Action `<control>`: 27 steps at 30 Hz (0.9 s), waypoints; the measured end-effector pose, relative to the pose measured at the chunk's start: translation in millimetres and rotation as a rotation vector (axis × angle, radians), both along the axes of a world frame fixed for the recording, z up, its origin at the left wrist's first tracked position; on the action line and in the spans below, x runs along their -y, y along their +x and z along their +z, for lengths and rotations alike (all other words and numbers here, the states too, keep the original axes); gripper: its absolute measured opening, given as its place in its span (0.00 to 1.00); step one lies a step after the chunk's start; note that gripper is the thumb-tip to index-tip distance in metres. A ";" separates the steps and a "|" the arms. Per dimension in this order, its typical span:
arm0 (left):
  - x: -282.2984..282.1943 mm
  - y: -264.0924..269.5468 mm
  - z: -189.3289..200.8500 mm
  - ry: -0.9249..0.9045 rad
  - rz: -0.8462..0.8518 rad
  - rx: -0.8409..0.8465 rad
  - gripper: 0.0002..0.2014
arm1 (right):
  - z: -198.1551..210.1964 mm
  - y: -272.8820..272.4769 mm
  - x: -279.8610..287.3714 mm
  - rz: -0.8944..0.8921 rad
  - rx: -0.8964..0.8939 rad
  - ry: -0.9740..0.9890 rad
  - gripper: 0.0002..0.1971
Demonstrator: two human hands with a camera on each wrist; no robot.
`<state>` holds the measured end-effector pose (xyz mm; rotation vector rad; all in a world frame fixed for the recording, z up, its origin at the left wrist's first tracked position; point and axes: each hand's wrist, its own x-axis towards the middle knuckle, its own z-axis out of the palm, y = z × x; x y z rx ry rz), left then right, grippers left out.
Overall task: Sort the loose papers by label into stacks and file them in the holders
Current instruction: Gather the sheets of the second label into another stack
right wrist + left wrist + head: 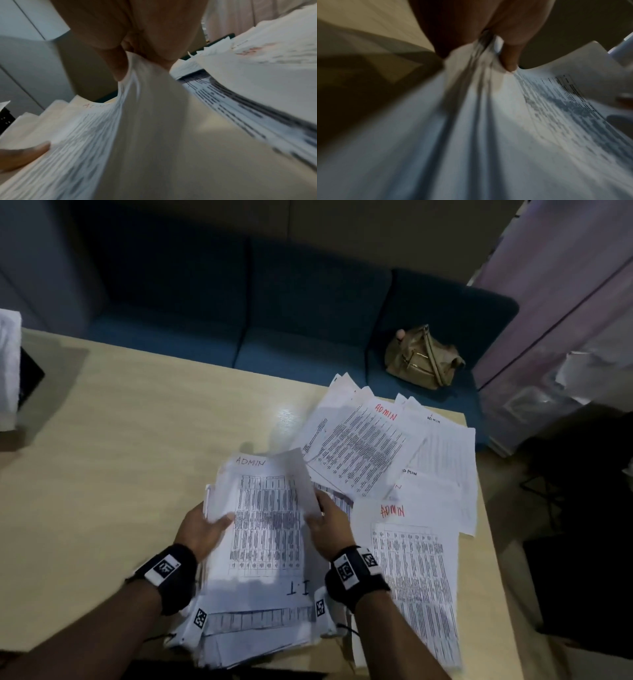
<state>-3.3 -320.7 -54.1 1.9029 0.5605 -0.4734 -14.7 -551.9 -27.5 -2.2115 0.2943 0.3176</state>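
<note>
White papers (263, 542), an ADMIN sheet on top, are sitting at six o'clock on the desk (120, 440), with the left grip (205, 530) pinching their left edge and the right grip (329, 525) pinching a lifted sheet (301, 481), while more ADMIN sheets (394, 460) are lying at three o'clock.
</note>
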 end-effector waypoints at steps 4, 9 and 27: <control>-8.5 2.6 -4.0 0.097 0.000 0.039 0.19 | -9.4 27.5 38.2 -0.361 0.064 -0.304 0.25; -12.8 -0.5 -4.2 0.014 0.049 0.031 0.18 | -15.7 23.1 103.3 -0.735 -0.171 -0.401 0.33; -10.7 -2.0 -7.3 0.004 0.031 0.013 0.22 | -25.7 -34.5 169.3 -0.574 -0.436 -0.603 0.47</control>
